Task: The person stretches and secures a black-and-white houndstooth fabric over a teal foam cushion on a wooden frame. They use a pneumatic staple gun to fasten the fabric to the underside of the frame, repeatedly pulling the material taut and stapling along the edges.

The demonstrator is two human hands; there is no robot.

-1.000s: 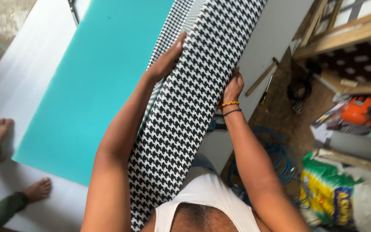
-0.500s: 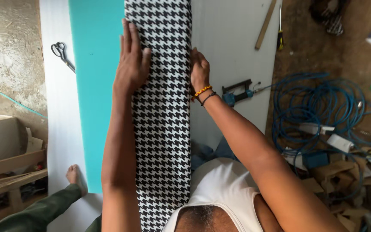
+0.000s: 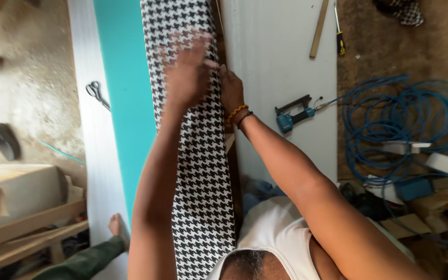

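The left hand (image 3: 185, 70) is smeared by motion blur, so its fingers cannot be told apart. The houndstooth panel (image 3: 198, 181) runs off the top and bottom edges. The right hand (image 3: 231, 91) curls behind the panel's edge, fingertips hidden.

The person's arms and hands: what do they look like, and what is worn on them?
Both arms are bare, with no sleeves; a white sleeveless top ends at the shoulders. The right hand has two thin bracelets at its wrist, one orange beaded bracelet and one dark cord bracelet. The left hand is blurred; no jewellery or gloves visible.
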